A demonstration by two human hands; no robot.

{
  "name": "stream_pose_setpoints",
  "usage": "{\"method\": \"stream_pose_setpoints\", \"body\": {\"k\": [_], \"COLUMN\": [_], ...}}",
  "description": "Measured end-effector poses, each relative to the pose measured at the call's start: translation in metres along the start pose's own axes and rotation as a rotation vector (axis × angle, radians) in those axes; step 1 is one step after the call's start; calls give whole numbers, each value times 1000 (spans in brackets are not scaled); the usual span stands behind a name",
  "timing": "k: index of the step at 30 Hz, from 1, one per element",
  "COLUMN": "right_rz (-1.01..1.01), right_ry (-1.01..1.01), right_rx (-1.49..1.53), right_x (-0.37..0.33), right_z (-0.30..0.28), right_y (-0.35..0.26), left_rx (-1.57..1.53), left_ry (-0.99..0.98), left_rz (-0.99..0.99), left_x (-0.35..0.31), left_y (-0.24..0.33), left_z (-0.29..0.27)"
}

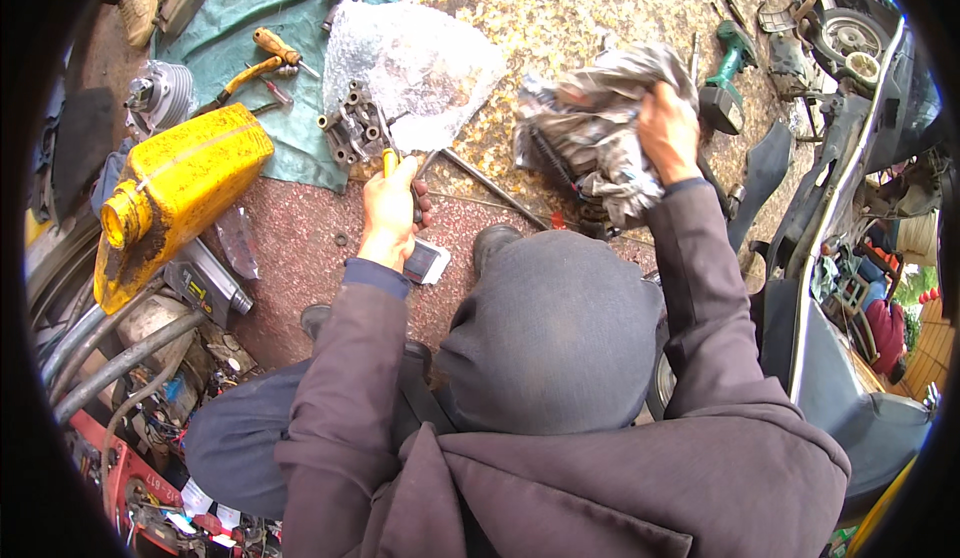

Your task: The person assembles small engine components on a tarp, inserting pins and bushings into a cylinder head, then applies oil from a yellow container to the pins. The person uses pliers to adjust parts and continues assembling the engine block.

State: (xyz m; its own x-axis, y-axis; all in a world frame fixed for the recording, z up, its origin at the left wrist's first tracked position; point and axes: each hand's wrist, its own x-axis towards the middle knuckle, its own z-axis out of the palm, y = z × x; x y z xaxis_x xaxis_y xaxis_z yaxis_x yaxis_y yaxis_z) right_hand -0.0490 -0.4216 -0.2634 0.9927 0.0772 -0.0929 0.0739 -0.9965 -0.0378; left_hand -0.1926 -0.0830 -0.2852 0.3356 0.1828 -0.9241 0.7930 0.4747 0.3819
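Observation:
My left hand (387,208) is closed round a pair of pliers (389,161) with yellow-and-black handles. The metal end of the pliers points away from me, beside a grey metal engine part (350,130) with several round holes. Clear bubble wrap (415,63) lies just beyond that part. On the right, my right hand (668,136) grips a crumpled grey patterned rag (610,108), its fingers partly sunk in the folds. A black coil spring or similar dark part (550,158) shows along the rag's near left edge; what lies under the cloth is hidden.
A dirty yellow jug (190,173) lies at my left. Beyond it, a green cloth (310,128) carries tools and a finned cylinder (160,93). A green cordless drill (730,73) stands right of the rag. A metal rod (495,188) crosses the floor; vehicle panels (815,188) line the right.

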Motion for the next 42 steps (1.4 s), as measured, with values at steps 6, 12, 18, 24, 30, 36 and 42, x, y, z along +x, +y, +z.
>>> {"method": "stream_pose_setpoints", "body": {"k": [6, 12, 18, 24, 30, 36, 42], "right_rz": [14, -166, -203, -175, -276, -945, -1149], "right_ry": [-28, -116, -161, -6, 40, -237, -197], "right_rx": [94, 58, -36, 5, 268, 729, 447], "right_x": [-30, 10, 1, 5, 45, 115, 107], "right_z": [-5, -4, 11, 2, -43, -9, 49], "right_y": [12, -15, -15, 0, -71, -328, -465], "left_rx": [-58, -21, 20, -14, -43, 83, 306], "left_ry": [38, 0, 14, -3, -9, 38, 120], "left_rz": [39, 53, 49, 87, 106, 148, 200], "left_x": [1, 2, 7, 10, 10, 24, 18], "left_y": [0, 0, -6, -7, -12, -20, -14], "left_z": [8, 8, 7, 6, 8, 7, 4]}}
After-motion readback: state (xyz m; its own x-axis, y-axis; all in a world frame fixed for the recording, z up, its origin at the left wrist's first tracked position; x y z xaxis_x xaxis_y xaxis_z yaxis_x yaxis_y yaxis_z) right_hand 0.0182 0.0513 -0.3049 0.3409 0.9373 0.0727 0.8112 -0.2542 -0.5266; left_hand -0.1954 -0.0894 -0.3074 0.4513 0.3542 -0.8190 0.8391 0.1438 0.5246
